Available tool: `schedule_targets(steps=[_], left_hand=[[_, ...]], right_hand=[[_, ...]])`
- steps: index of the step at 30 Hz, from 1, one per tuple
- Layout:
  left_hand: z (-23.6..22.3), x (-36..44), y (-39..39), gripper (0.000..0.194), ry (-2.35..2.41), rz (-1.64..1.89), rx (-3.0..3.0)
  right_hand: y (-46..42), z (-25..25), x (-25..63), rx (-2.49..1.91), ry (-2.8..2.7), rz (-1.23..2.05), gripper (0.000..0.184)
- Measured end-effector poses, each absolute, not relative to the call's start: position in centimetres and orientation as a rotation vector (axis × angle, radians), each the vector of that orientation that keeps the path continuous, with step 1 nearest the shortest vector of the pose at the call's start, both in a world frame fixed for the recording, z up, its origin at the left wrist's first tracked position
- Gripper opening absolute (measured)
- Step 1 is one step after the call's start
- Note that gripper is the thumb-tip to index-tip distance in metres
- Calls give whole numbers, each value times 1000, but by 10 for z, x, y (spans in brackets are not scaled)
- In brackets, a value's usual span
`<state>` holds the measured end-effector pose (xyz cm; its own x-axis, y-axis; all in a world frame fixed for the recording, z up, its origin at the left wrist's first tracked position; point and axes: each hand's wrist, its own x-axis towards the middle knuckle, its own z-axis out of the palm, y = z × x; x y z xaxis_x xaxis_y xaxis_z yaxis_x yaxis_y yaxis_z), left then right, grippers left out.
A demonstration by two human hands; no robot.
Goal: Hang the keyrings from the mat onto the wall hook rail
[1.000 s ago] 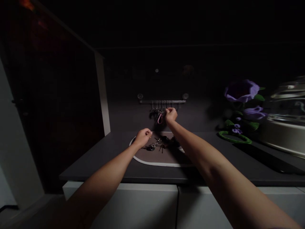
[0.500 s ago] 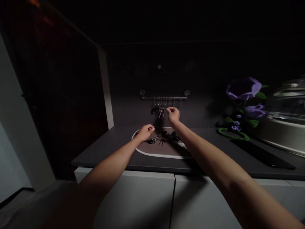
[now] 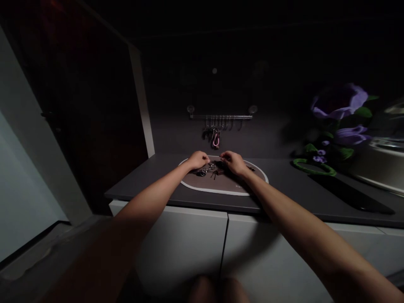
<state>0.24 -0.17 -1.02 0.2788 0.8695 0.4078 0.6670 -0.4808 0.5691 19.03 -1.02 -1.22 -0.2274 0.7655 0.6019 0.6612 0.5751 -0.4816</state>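
Your left arm reaches in from the lower left, its forearm slanting up to the brown oval mat with a white rim on the dark grey desk; your left hand is low over the mat's left side, palm down, fingers curled in toward the thumb. Your right arm comes in longer from the lower right, wrist bent, and your right hand arches over the far middle of the mat with its fingers pointing down and inward. You can't tell from here whether either grip is closed or has anything in it, since the fingertips are small and in shadow. The loose silver keys and rings lie on the mat between and just below your hands, and your right hand covers part of the dark clutter beside them. Behind, a bunch of keys with a pink loop hangs from the clear wall rail with hooks; the darker keys there blur together. The metal-and-cream rounded vessel is cut off at the right edge, and your upper left forearm sinks into darkness.
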Motion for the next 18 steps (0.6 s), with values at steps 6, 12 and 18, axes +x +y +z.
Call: schedule_targets(steps=[6,12,18], left_hand=[[-11,20,2,25,1466,899,2256],[-20,24,5,25,1474,844,2386],[-22,13,5,19,1378,809,2520]], right_hand=[[-7,-13,191,-1231,-2084,30,17],[-5,-13,188,-1287,-2121,-19,19],[-3,-11,186,-1326,-2167,-73,21]])
